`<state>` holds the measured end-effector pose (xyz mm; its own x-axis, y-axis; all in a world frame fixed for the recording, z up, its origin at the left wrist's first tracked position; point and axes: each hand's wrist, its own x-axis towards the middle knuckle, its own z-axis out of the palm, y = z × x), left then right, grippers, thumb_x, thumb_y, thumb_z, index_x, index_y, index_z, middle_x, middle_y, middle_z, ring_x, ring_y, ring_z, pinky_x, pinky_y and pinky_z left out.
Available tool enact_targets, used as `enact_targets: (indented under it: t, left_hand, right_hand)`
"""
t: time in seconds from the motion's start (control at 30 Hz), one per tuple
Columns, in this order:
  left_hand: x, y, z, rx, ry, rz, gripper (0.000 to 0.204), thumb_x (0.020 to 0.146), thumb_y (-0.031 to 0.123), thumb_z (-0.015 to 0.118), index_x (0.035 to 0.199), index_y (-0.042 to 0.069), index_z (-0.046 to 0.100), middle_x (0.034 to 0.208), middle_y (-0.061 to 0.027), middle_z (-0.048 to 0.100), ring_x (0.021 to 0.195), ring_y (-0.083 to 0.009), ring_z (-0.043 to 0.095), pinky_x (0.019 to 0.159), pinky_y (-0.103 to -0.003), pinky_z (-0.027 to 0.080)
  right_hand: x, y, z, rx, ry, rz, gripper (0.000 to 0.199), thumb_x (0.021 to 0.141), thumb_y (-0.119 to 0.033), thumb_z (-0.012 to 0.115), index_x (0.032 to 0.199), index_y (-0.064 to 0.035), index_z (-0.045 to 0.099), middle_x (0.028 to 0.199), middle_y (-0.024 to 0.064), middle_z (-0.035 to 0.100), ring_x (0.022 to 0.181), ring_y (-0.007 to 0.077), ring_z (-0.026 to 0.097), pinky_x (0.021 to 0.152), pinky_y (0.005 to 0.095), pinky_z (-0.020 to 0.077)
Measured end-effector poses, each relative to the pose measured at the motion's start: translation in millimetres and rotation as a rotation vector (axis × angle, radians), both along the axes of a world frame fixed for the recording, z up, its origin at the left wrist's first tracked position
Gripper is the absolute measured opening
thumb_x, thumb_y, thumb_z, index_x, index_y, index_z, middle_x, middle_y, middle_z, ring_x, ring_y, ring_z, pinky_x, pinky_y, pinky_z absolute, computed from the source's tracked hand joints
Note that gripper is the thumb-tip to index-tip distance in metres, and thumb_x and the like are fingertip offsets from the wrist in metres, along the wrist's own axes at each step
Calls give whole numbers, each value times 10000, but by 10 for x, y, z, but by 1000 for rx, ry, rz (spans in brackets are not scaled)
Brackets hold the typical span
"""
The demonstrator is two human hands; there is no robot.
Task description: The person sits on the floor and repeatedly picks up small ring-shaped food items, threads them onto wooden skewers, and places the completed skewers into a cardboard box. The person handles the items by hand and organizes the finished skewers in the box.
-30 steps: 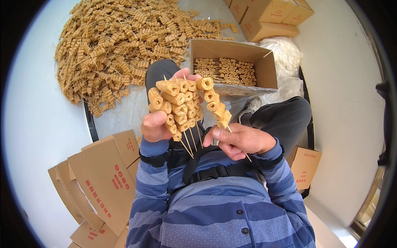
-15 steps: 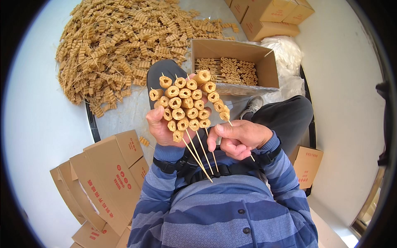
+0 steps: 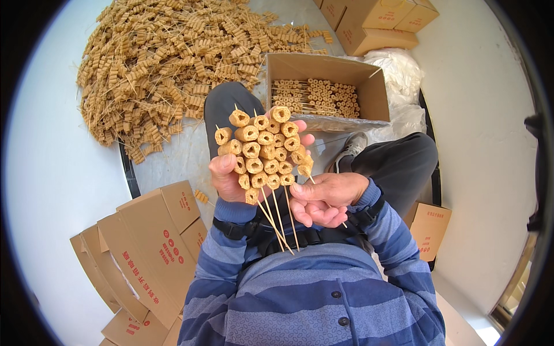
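A bunch of skewers, each threaded with short, hollow, tan ring-shaped pieces, rests in my left hand. Its thumb presses the near left side, while other fingers reach round behind to the right. Bare wooden sticks stick out of the bunch toward my belly. At the right edge of the bunch, my right hand is closed on the bare stick of one skewer, whose rings lie against the others. The right thumb points left, close to the bunch's lower corner.
A big heap of similar skewers covers the floor at far left. Ahead stands an open cardboard box partly filled with neatly stacked skewers. Flattened and folded cartons lie at left, closed cartons at far right, beside clear plastic bags.
The single skewer in my right hand has come in against the right side of the bunch, its stick moving left. My left hand has tilted the bunch slightly and shifted a little right.
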<state>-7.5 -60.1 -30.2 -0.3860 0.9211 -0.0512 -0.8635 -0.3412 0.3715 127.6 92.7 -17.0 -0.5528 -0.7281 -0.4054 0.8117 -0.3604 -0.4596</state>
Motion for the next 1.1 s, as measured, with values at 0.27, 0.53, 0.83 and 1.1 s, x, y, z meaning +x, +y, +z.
enact_targets:
  t: [0.27, 0.53, 0.83, 1.1]
  left_hand:
    - [-178, 34, -64, 27, 149, 126, 997, 733, 350, 662, 1560, 24, 208, 1386, -207, 492, 1191, -385, 588, 1016, -515, 511]
    - [-129, 144, 65, -107, 288, 203, 1014, 749, 301, 684, 1578, 36, 164, 1498, -171, 402, 1346, -335, 474, 1120, -504, 417]
    - [36, 66, 42, -97, 412, 155, 858, 883, 488, 535, 1565, 47, 258, 1599, -150, 323, 1456, -299, 364, 1213, -431, 277]
    - [27, 88, 194, -161, 319, -3, 991, 802, 416, 725, 1564, 70, 195, 1533, -112, 368, 1403, -253, 416, 1160, -394, 356]
  right_hand:
    - [16, 96, 126, 355, 394, -194, 521, 1037, -478, 522, 1148, 27, 584, 857, 64, 621, 829, 132, 637, 712, 273, 557]
    - [-131, -89, 488, 1461, 854, -733, 1213, 701, -493, 888, 1563, -9, 183, 1575, 241, 284, 1450, 371, 336, 1141, 481, 360]
    - [-414, -416, 310, 1681, 1123, -712, 1122, 730, -579, 828, 1559, -79, 259, 1565, 290, 232, 1428, 517, 276, 1155, 583, 276]
    - [-347, -290, 463, 1787, 1221, -676, 1161, 697, -657, 807, 1536, -45, 288, 1580, 275, 227, 1441, 501, 253, 1170, 578, 234]
